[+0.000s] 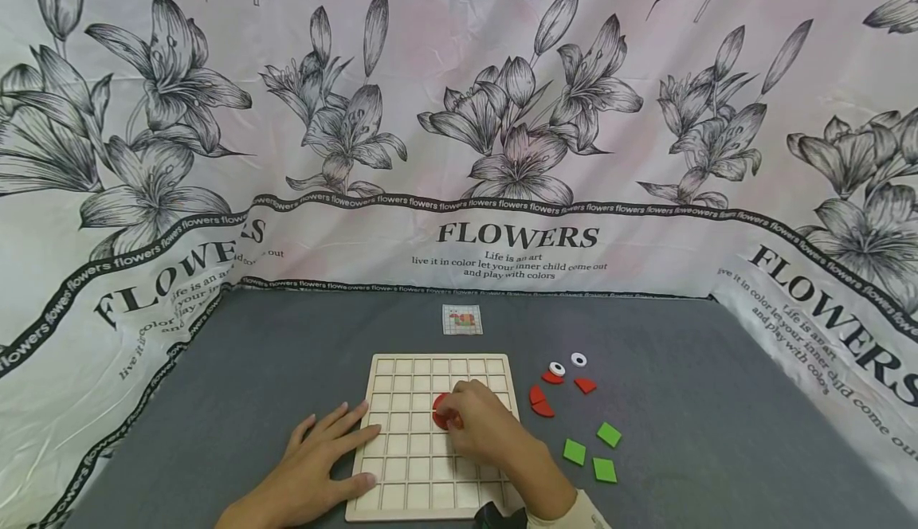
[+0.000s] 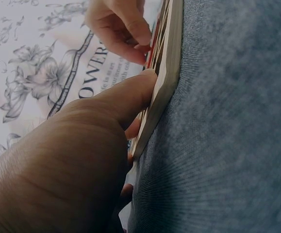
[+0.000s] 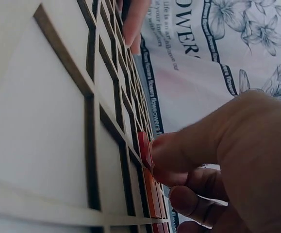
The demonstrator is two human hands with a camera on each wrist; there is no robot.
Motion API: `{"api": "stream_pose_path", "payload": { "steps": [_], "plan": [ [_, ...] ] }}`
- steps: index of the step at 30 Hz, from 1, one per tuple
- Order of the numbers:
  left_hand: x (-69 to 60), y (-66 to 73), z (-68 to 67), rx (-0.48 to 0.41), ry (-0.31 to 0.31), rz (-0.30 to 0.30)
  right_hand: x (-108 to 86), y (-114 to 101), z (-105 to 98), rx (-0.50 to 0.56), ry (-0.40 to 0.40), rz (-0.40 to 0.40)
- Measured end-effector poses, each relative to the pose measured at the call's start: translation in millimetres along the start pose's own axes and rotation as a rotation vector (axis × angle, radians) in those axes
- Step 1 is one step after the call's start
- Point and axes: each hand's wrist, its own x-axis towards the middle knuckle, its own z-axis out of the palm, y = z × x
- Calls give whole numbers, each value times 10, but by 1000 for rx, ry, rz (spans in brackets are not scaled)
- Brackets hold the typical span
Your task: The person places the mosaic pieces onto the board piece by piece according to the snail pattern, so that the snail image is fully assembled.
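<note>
A pale wooden grid board [image 1: 402,449] lies on the dark grey table. My left hand [image 1: 319,457] rests along its left side, fingers spread, with fingertips and thumb on the border. Over the board's middle right, my right hand [image 1: 480,425] is bent down with thumb and fingertips at a red piece [image 3: 144,149], which it appears to pinch. Red pieces [image 1: 439,411] show in the grid beside those fingertips, partly covered by the hand. An orange piece [image 3: 152,194] sits next to the red one in the right wrist view.
Right of the board lie loose red quarter-round pieces [image 1: 585,385], two white rings with black centres [image 1: 578,360] and green squares [image 1: 605,470]. Behind the board is a small picture card [image 1: 462,319]. A flower-printed cloth [image 1: 516,246] hangs around the table.
</note>
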Motion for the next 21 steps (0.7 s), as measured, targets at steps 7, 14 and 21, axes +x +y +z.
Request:
{"api": "stream_pose_path", "payload": {
  "steps": [7, 14, 21],
  "plan": [
    [6, -4, -4, 8, -6, -8, 2, 1, -9, -34, 28, 4],
    [13, -17, -14, 20, -19, -25, 10, -7, -119, -7, 94, -35],
    [11, -14, 3, 36, -7, -13, -81, -23, -487, 161, 180, 4]
  ]
}}
